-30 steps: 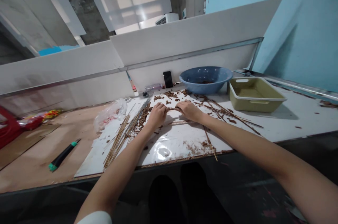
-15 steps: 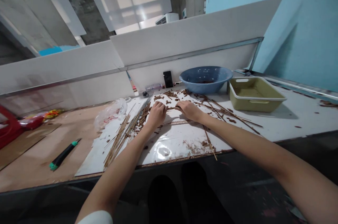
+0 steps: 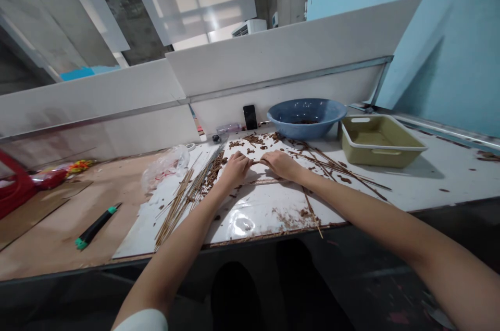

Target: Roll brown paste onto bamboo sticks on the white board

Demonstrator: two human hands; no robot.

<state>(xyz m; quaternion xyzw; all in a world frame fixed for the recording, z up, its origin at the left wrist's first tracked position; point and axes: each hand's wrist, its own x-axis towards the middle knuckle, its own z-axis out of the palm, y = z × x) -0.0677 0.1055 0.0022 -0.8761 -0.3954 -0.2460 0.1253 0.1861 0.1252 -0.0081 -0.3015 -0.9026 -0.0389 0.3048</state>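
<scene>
Over the white board, my left hand (image 3: 237,169) and my right hand (image 3: 283,165) face each other with only a small gap between them. Each hand has its fingers closed on one end of a thin brown stick (image 3: 257,162), which spans the gap; most of it is hidden in the fingers. Below the hands lies another thin stick (image 3: 261,181) on the board. Brown crumbly pieces (image 3: 253,139) are scattered behind the hands. Left of my left hand is a bundle of thin tan sticks (image 3: 176,211); darker brown-coated sticks (image 3: 344,167) lie to the right of my right hand.
A blue basin (image 3: 307,130) with brown material inside and an olive-green tub (image 3: 385,156) stand at the back right. A phone (image 3: 250,117) leans on the white partition. To the left are a clear plastic bag (image 3: 166,167) and a black-and-green handled tool (image 3: 97,227).
My left hand has come slightly closer to my right hand, narrowing the gap along the stick. The whole view has shifted a little.
</scene>
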